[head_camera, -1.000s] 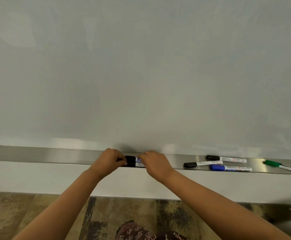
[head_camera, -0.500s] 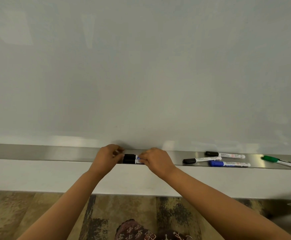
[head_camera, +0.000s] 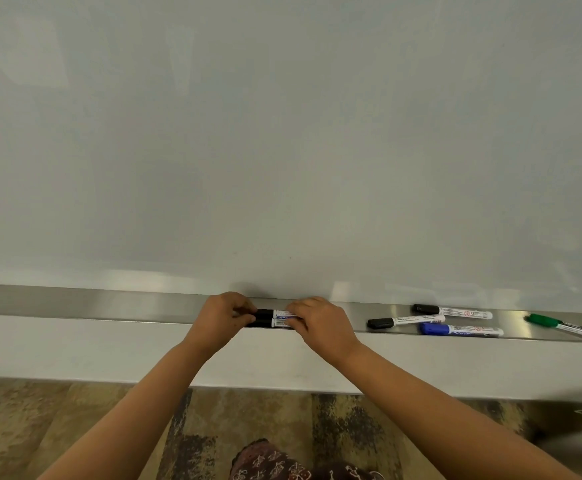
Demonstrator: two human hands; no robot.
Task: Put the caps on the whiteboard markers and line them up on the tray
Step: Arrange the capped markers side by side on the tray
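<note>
Presently, both hands sit at the middle of the metal tray [head_camera: 92, 301] beneath the whiteboard [head_camera: 282, 133]. The left hand [head_camera: 222, 318] has its fingers curled inward, tips pinching the black cap ends of two markers [head_camera: 271, 317] that lie side by side, touching along their length, one nearer the board and one nearer the tray's front edge. The right hand [head_camera: 320, 325] covers the opposite ends of the same pair, fingers bent down and closed over the white barrels; how much of each barrel it grips is hidden under the knuckles. Only a short stretch of cap and printed label shows between the two hands.

To the right, well apart from the held pair, four further markers rest on the tray, all capped. A black-capped marker [head_camera: 452, 311] lies nearest the board. A second black-capped marker [head_camera: 405, 321] lies just in front of it, slightly angled. A blue-capped marker [head_camera: 460, 330] lies just beside that one, close to the front edge. A green-capped marker [head_camera: 566, 327] lies farther right, angled, its far end running out of view. None of these four is lined up with another.

Below the tray is a pale ledge [head_camera: 75, 344], then patterned carpet [head_camera: 23, 427].
</note>
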